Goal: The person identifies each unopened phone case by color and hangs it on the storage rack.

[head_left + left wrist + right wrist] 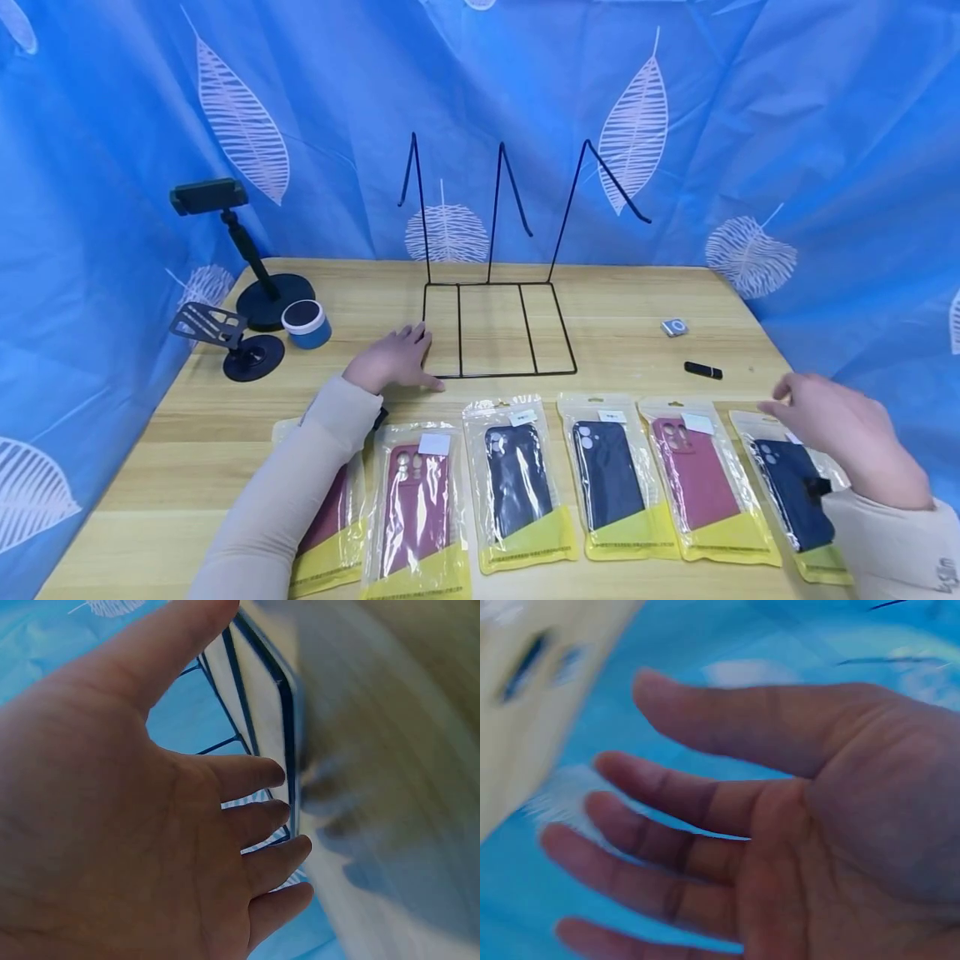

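Observation:
My left hand [408, 360] lies flat on the wooden table [187, 433], its straight fingers [255, 774] at the front left corner of a black wire rack [495, 333]. In the left wrist view the rack's wire [289, 712] runs right by the fingertips. My right hand [783, 398] hovers with its fingers [667, 787] spread and holds nothing, above the rightmost dark blue phone case packet [795, 492]. Several bagged phone cases lie in a row along the front: maroon [416, 508], dark blue [517, 479], dark blue [607, 475], maroon [693, 471]. My left sleeve covers much of the leftmost packet [330, 533].
At the back left stand a black phone holder [247, 250], a smaller black stand [225, 333] and a round blue-and-white tin [306, 323]. A black stick [702, 370] and a small grey item [673, 327] lie at the right. Blue leaf-print cloth [675, 125] surrounds the table.

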`<state>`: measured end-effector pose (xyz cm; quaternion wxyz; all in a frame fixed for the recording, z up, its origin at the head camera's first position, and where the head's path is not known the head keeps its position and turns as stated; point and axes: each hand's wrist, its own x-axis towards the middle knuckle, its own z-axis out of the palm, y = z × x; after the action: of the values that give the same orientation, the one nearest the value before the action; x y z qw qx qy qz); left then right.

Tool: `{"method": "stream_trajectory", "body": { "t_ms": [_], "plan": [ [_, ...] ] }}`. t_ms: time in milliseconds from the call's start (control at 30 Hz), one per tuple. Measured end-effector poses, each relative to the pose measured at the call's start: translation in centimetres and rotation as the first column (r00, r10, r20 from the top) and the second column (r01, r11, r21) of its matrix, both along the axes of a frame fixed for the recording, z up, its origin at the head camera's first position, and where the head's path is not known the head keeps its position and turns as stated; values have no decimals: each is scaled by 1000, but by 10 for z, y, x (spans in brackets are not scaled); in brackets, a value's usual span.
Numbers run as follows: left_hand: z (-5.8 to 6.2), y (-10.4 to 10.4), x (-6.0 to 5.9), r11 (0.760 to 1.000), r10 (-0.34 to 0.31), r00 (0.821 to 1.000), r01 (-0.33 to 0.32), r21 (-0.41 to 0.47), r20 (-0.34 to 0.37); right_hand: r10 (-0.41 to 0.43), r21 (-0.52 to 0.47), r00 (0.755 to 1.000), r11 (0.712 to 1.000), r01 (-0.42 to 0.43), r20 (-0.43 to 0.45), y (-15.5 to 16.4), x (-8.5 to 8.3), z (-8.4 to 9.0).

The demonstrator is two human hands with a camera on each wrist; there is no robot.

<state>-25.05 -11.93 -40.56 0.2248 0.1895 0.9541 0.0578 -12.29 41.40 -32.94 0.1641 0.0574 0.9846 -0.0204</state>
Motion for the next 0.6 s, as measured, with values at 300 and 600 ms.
{"method": "stream_trajectory", "body": {
  "t_ms": [300,600],
  "plan": [
    [-3,0,3,1000,14,1000,-14,6,4,-433,195,873,898,395,225,45,16,-51],
    [-8,1,2,1000,17,1000,-18,11,6,-377,1,886,920,391,270,80,23,-74]
  ]
}}
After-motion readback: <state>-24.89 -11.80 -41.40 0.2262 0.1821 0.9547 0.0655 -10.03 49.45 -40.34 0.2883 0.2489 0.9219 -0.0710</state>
